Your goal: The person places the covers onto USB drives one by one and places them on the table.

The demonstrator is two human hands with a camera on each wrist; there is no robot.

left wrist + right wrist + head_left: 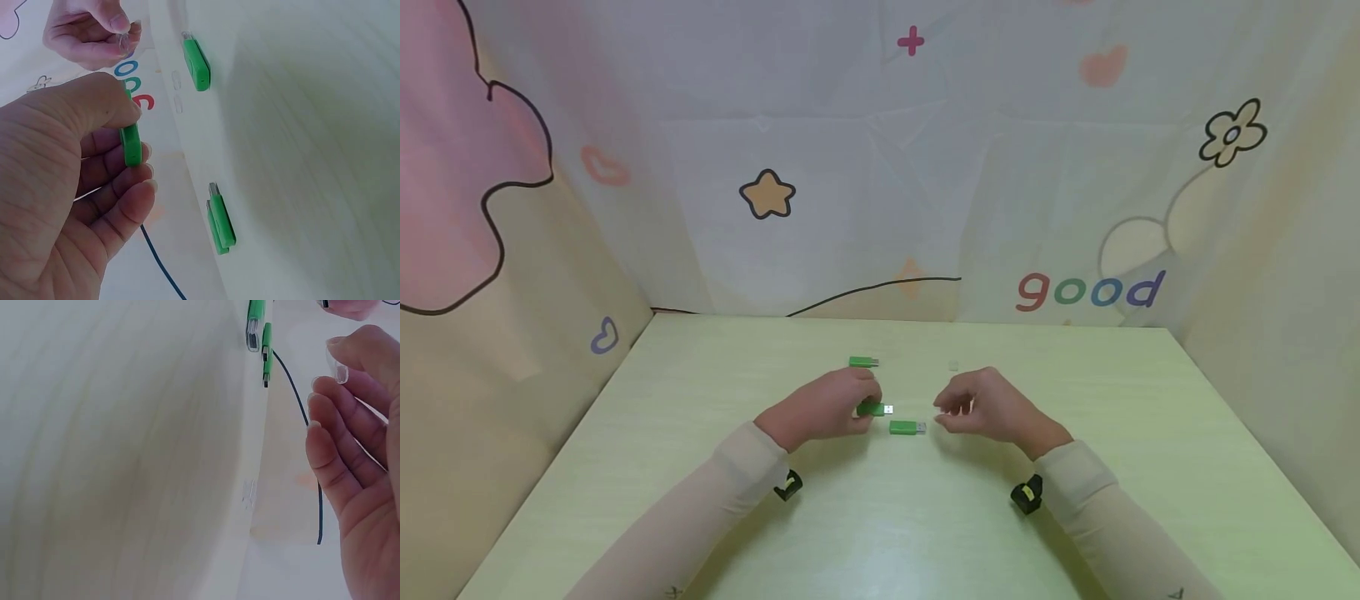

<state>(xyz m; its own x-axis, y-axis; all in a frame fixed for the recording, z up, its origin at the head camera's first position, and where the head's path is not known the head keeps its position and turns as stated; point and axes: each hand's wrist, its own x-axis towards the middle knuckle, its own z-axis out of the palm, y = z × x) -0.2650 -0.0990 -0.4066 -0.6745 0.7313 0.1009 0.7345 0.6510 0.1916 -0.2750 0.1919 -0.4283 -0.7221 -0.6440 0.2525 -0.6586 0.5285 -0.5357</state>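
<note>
My left hand (pixel 863 405) pinches a green USB stick (pixel 874 409) between thumb and fingers just above the table, its bare metal plug pointing right; the same stick (pixel 131 145) shows in the left wrist view. My right hand (pixel 951 409) hovers a short way to the right, thumb and forefinger pinching a small clear cap (pixel 122 39), which also shows at a fingertip (pixel 338 367). A second green stick (pixel 907 427) lies on the table between the hands, and a third one (pixel 862 362) lies farther back.
A loose clear cap (pixel 953 365) lies on the pale green table (pixel 880 517) behind the right hand. Printed cloth walls (pixel 880 167) close in the back and both sides.
</note>
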